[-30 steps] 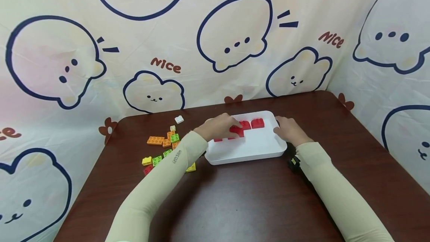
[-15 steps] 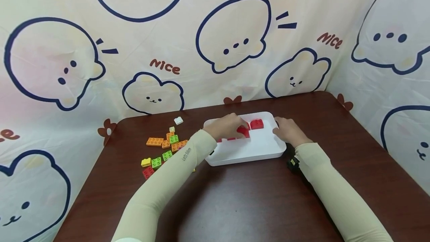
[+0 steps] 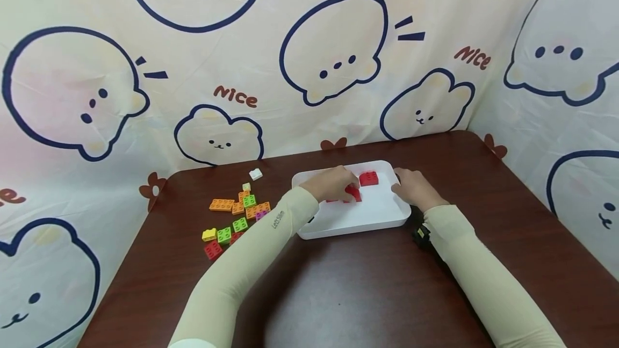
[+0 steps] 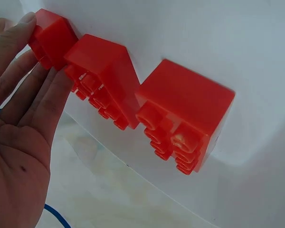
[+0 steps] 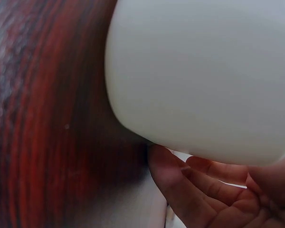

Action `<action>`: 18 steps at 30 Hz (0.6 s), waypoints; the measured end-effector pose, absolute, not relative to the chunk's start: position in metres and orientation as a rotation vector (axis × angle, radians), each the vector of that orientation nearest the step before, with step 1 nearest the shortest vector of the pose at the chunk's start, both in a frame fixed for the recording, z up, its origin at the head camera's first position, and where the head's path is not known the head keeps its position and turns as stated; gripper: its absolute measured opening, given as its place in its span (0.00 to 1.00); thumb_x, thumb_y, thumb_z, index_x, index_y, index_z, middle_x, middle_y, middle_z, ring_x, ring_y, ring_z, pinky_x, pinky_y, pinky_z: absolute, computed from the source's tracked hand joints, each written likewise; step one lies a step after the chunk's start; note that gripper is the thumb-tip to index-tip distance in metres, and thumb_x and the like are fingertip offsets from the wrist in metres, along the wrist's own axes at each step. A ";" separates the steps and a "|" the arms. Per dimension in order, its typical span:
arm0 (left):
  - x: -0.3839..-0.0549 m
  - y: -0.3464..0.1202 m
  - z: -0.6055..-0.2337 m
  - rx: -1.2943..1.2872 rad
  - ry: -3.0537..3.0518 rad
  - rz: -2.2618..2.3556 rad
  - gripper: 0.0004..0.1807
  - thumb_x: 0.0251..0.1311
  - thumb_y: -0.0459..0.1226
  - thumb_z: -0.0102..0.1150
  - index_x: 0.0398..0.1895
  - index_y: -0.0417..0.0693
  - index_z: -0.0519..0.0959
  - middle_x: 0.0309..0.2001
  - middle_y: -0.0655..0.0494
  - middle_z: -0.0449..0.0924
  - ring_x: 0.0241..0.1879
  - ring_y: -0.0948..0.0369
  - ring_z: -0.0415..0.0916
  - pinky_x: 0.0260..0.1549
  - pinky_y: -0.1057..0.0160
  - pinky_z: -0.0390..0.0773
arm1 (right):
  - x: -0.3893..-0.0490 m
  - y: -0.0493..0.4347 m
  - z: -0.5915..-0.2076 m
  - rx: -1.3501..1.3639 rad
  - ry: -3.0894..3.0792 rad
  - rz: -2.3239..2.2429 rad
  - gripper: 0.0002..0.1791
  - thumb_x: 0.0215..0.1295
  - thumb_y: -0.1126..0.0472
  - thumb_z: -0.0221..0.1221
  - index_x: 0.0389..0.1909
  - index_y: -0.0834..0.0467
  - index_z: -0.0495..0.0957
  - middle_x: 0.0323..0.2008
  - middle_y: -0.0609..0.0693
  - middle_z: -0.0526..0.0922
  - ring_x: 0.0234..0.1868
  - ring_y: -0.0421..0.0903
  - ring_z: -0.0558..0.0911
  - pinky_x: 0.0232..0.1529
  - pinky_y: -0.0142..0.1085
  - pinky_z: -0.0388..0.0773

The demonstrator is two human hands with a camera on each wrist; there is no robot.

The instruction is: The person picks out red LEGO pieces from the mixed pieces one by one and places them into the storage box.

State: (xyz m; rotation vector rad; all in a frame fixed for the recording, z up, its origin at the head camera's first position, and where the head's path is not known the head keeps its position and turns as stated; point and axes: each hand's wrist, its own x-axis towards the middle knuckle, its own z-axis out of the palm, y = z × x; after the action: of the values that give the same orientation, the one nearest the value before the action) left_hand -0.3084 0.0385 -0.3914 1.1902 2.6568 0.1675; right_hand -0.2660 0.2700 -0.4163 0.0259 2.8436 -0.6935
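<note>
Dark brown bench (image 3: 367, 283) with wood grain and rounded far corners; a pale sheen lies on its near middle part. Beyond its far edge and along the left and right sides hangs a pale printed cloth (image 3: 273, 63). Navy outlines show large animal heads (image 3: 72, 87) and, lower on the far side, two smaller smiling faces (image 3: 219, 136), each with brown "Nice" lettering (image 3: 235, 96) above. Brown flowers (image 3: 153, 178) border the bench's far edge and corners.
</note>
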 end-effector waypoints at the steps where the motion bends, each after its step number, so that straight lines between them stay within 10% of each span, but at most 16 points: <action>1: -0.309 0.038 -0.391 1.193 2.656 0.172 0.20 0.57 0.41 0.75 0.54 0.53 0.86 0.45 0.59 0.86 0.42 0.63 0.77 0.49 0.71 0.78 | -0.266 0.270 -0.416 0.024 2.846 -0.691 0.33 0.75 0.59 0.53 0.75 0.70 0.57 0.69 0.72 0.65 0.66 0.66 0.70 0.65 0.61 0.67; 18: -0.307 0.034 -0.388 1.176 2.637 0.194 0.23 0.57 0.42 0.75 0.57 0.53 0.85 0.46 0.60 0.86 0.43 0.63 0.77 0.51 0.68 0.78 | -0.268 0.268 -0.418 0.026 2.856 -0.676 0.33 0.75 0.60 0.53 0.75 0.71 0.57 0.69 0.72 0.65 0.67 0.66 0.69 0.66 0.61 0.66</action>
State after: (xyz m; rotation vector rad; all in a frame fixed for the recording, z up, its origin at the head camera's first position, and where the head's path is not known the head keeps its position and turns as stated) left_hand -0.3074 0.0340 -0.3884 1.1761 2.6366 0.1936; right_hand -0.2679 0.2684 -0.4177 0.0262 2.8561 -0.6758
